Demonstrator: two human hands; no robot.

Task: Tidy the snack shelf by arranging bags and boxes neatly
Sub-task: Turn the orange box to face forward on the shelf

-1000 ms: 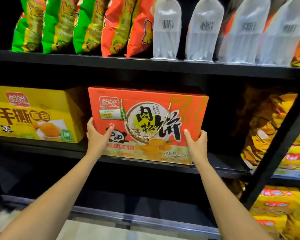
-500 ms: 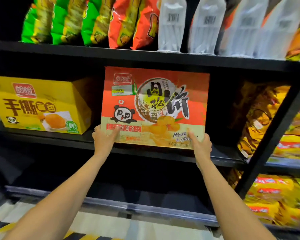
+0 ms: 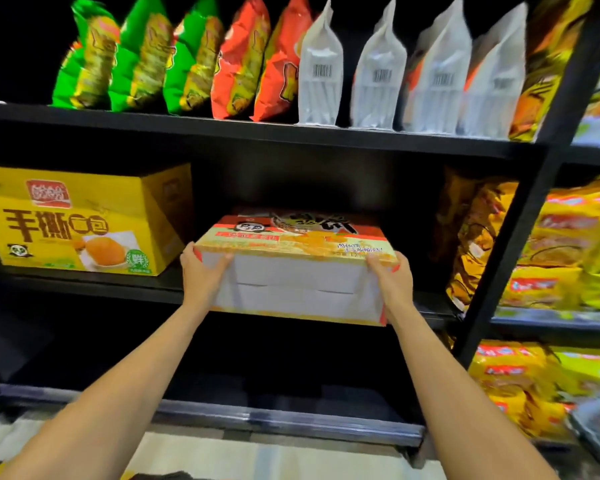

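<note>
An orange snack box [image 3: 298,285] with a panda print lies tipped back on the middle shelf [image 3: 94,285], its printed face turned up and its white underside towards me. My left hand [image 3: 201,275] grips its left edge. My right hand [image 3: 390,280] holds its right edge. The box's near end juts past the shelf's front edge. A yellow box [image 3: 73,220] stands upright on the same shelf to the left, a gap apart from the orange box.
Green, red and white snack bags [image 3: 319,74] stand in a row on the upper shelf [image 3: 257,133]. Yellow bags [image 3: 478,233] fill the shelf's right end and the neighbouring rack. A black upright post [image 3: 520,216] slants down the right side.
The orange box stood upright with its front facing me; it has been tipped backwards so the front faces up. Both hands have shifted from its lower front to its side edges.
</note>
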